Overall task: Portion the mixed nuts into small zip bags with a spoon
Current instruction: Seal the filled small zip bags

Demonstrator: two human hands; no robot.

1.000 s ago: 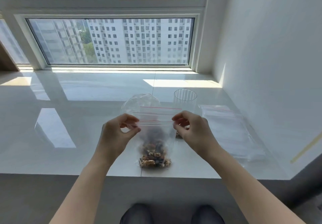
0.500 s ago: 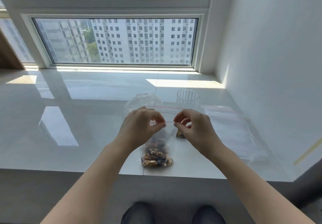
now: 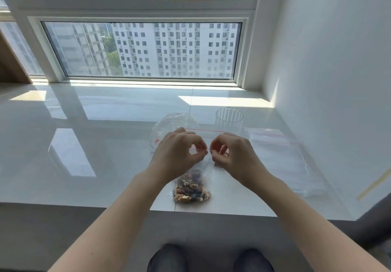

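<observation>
One small clear zip bag with a red seal line (image 3: 195, 176), partly filled: mixed nuts, brown and dark (image 3: 191, 191), lie in its lower end, which rests on the surface near the front edge. Left hand (image 3: 179, 153) and right hand (image 3: 232, 155) each pinch the bag's top strip between thumb and forefinger, fingertips nearly meeting at the middle. Judged stage: sealing of this portion, filling done.

One crumpled clear plastic bag (image 3: 173, 123), just behind the hands; contents cannot be told. One clear ribbed plastic cup (image 3: 229, 119), upright, behind the right hand; it looks empty. One flat stack of clear zip bags with red lines (image 3: 281, 157), lying to the right, unfilled: judged as portions left to do. A spoon: not visible.

Surface: glossy white stone window ledge (image 3: 84, 145), wide, with a seam down the middle, patches of sunlight and window reflections.

Room: large white-framed window (image 3: 143, 49) facing white high-rise blocks and some trees; plain white wall (image 3: 328, 60) on the right; wooden panel (image 3: 10, 64) at far left. Person's knees in dark cloth below the ledge.
</observation>
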